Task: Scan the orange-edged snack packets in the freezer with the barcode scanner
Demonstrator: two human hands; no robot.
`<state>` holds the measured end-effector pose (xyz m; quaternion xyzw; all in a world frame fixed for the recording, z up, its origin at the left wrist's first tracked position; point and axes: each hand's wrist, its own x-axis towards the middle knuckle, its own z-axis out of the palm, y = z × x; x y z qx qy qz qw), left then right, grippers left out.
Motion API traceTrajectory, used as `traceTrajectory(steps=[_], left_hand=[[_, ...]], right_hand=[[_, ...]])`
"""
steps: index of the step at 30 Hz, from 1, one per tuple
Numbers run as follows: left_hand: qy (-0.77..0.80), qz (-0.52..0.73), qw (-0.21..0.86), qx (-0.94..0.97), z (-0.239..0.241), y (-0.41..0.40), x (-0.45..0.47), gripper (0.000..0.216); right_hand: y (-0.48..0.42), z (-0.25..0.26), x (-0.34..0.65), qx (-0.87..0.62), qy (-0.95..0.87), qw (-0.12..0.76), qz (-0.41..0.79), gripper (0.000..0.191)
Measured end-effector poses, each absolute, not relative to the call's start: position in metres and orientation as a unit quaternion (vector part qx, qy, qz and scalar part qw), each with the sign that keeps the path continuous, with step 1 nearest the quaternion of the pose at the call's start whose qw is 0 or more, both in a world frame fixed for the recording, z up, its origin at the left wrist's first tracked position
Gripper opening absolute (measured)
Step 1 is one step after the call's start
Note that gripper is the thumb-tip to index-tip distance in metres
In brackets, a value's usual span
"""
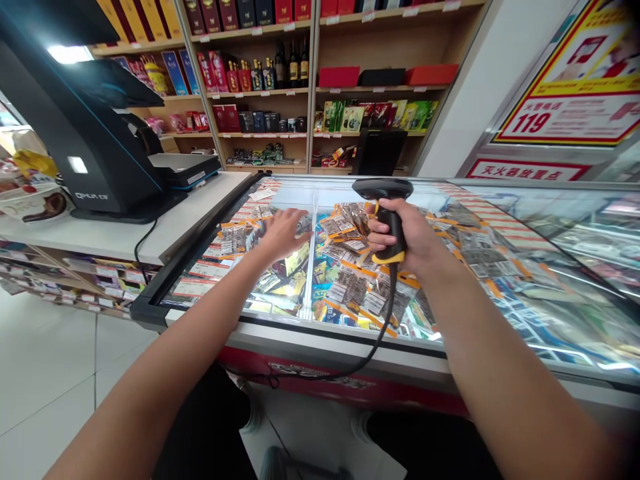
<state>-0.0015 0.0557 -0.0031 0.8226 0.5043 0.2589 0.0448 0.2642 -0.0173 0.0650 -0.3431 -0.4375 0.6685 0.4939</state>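
Note:
My right hand (407, 237) is closed round the handle of a black and yellow barcode scanner (386, 207), held above the glass lid of a chest freezer (350, 337). The scanner's black cable (373, 347) hangs down over the freezer's front edge. My left hand (283, 232) reaches forward over the left part of the glass with its fingers spread, flat on or just above the lid; I cannot tell which. Under the glass lie several packets with barcode price labels (350, 287).
A white counter (165, 223) at the left carries a black till terminal (95, 153). Wooden shelves (310, 87) with bottles and boxes stand behind the freezer. A red and yellow poster (575, 87) hangs at the right. White floor tiles (50, 373) lie at the lower left.

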Motion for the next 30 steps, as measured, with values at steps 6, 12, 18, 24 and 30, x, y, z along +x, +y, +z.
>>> traceTrajectory(steps=[6, 12, 18, 24, 30], left_hand=[[0.499, 0.255, 0.125, 0.819, -0.021, 0.050, 0.057, 0.061], [0.461, 0.309, 0.206, 0.806, -0.025, 0.060, 0.044, 0.039], [0.479, 0.429, 0.347, 0.682, -0.021, 0.062, 0.032, 0.026], [0.505, 0.595, 0.300, 0.548, -0.013, 0.073, 0.006, 0.018], [0.503, 0.634, 0.266, 0.523, -0.006, 0.082, -0.019, 0.020]], right_hand=[[-0.019, 0.064, 0.259, -0.352, -0.417, 0.497, 0.675, 0.028], [-0.019, 0.061, 0.257, -0.350, -0.413, 0.486, 0.686, 0.025], [-0.018, 0.060, 0.258, -0.371, -0.404, 0.474, 0.689, 0.022], [-0.021, 0.054, 0.250, -0.401, -0.417, 0.406, 0.708, 0.023], [-0.023, 0.050, 0.245, -0.391, -0.459, 0.368, 0.707, 0.028]])
